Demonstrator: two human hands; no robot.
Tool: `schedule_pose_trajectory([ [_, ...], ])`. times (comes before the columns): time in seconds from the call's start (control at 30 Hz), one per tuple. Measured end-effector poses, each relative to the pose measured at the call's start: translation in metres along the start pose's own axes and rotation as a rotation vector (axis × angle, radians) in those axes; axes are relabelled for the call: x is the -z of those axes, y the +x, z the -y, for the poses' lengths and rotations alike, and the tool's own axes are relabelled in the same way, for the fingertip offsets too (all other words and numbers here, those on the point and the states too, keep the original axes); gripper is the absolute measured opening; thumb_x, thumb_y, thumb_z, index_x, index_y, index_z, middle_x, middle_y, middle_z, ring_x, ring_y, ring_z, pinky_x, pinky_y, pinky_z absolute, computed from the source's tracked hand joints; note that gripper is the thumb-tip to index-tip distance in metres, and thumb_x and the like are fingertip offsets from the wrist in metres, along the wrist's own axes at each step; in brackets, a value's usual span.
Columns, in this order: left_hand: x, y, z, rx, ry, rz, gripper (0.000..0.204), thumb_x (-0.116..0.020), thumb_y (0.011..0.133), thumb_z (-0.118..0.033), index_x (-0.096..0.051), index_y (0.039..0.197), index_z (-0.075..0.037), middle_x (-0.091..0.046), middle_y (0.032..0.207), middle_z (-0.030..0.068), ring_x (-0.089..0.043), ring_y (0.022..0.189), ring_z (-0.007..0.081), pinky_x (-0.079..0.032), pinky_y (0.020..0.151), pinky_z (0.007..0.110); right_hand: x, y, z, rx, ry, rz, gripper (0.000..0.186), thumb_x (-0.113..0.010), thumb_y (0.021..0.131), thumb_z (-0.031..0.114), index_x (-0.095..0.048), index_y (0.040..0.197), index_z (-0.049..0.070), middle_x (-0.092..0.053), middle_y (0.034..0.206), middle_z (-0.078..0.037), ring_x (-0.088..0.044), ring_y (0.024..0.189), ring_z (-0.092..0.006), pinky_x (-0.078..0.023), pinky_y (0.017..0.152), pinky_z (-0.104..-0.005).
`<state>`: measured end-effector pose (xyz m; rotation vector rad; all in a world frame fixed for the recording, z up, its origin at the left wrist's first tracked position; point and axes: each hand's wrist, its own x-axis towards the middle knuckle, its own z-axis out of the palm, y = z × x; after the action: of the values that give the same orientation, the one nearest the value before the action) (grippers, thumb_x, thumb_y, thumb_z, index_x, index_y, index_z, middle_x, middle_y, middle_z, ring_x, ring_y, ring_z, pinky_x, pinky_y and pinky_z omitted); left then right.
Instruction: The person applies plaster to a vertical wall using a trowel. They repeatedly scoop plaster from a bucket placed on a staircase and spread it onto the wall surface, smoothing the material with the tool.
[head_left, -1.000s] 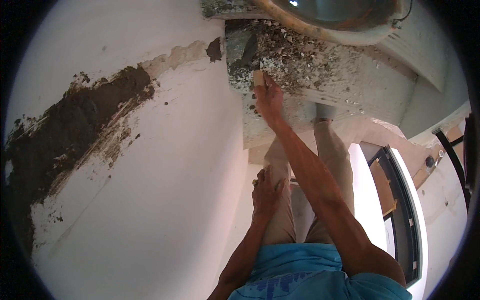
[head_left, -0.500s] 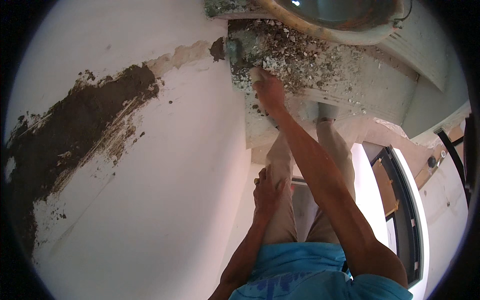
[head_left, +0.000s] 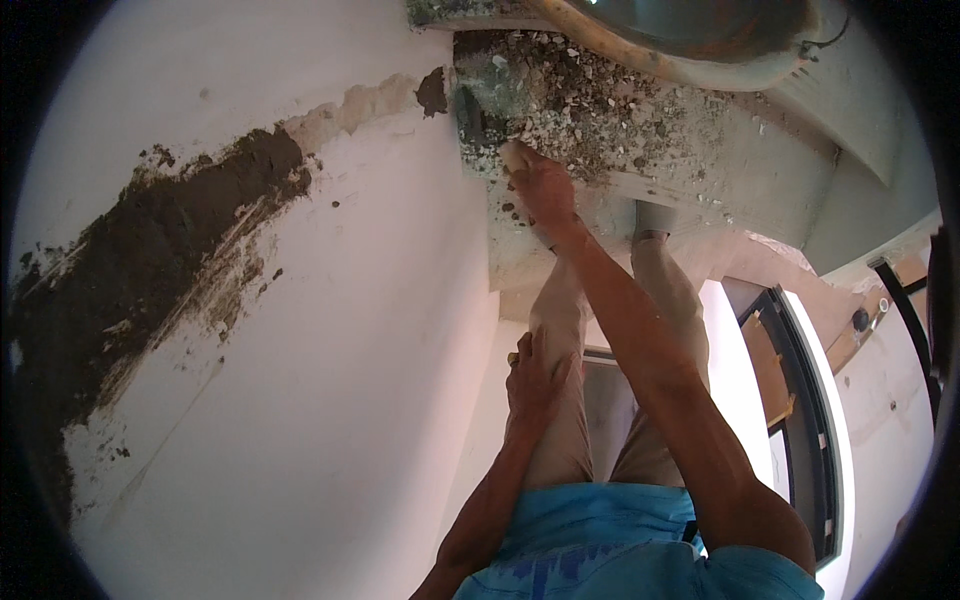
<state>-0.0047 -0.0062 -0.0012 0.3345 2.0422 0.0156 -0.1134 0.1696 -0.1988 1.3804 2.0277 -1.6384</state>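
My right hand (head_left: 546, 190) is closed around the pale handle of a trowel (head_left: 512, 156). Its blade, dark and hard to make out, reaches to the corner where the step meets the wall. Loose rubble (head_left: 600, 110), made of plaster chips and dark crumbs, covers the step (head_left: 770, 150) just beyond this hand. My left hand (head_left: 537, 378) lies on my left thigh, holding nothing, its fingers spread over the trouser cloth.
On the white wall (head_left: 330, 350) at left runs a slanting band of dark wet mortar (head_left: 200, 215), with a bare patch (head_left: 350, 112) above it. A large basin (head_left: 680, 72) stands on the stair at the top. A dark-framed opening (head_left: 800, 420) is at right.
The trowel and my right hand have shifted slightly at the step's wall corner, and the blade looks darker. My left hand stays on the thigh. The whole view has tilted a little.
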Motion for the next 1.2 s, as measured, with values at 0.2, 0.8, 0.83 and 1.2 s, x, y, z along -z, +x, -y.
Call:
schedule_pose_trajectory([
  [0.2, 0.009, 0.003, -0.012, 0.059, -0.022, 0.028, 0.069, -0.068, 0.091, -0.039, -0.042, 0.146, -0.006, -0.051, 0.138, 0.0186, -0.056, 0.119, 0.0401, -0.051, 0.094, 0.048, 0.015, -0.032, -0.007, 0.036, 0.051, -0.101, 0.059, -0.059, 0.085, 0.013, -0.054, 0.144, 0.014, -0.072, 0.091, -0.023, -0.07, 0.075, -0.0367, -0.055, 0.067, -0.0464],
  [0.8, 0.003, 0.0, -0.004, 0.018, -0.017, -0.01, 0.067, -0.069, 0.091, -0.036, -0.043, 0.145, -0.005, -0.051, 0.138, 0.0181, -0.056, 0.119, 0.0393, -0.05, 0.097, 0.048, 0.012, 0.008, 0.028, 0.181, -0.16, -0.018, 0.051, -0.062, 0.087, 0.016, -0.057, 0.136, 0.005, -0.07, 0.092, -0.024, -0.071, 0.086, -0.0356, -0.056, 0.069, -0.0487],
  [0.83, 0.005, 0.001, -0.005, 0.011, -0.014, -0.004, 0.067, -0.069, 0.091, -0.036, -0.043, 0.145, -0.005, -0.051, 0.138, 0.018, -0.056, 0.118, 0.0395, -0.05, 0.096, 0.048, 0.011, 0.014, 0.022, 0.134, -0.099, -0.022, 0.053, -0.062, 0.086, 0.016, -0.057, 0.138, 0.007, -0.07, 0.095, -0.025, -0.071, 0.084, -0.0354, -0.056, 0.07, -0.0472],
  [1.2, 0.002, 0.0, -0.007, 0.016, -0.049, -0.035, 0.066, -0.07, 0.09, -0.033, -0.043, 0.144, -0.005, -0.051, 0.136, 0.0196, -0.057, 0.117, 0.039, -0.05, 0.096, 0.048, 0.018, 0.007, 0.011, 0.166, 0.026, 0.039, 0.055, -0.061, 0.086, 0.013, -0.057, 0.141, 0.007, -0.071, 0.099, -0.023, -0.072, 0.081, -0.0309, -0.058, 0.071, -0.0409],
])
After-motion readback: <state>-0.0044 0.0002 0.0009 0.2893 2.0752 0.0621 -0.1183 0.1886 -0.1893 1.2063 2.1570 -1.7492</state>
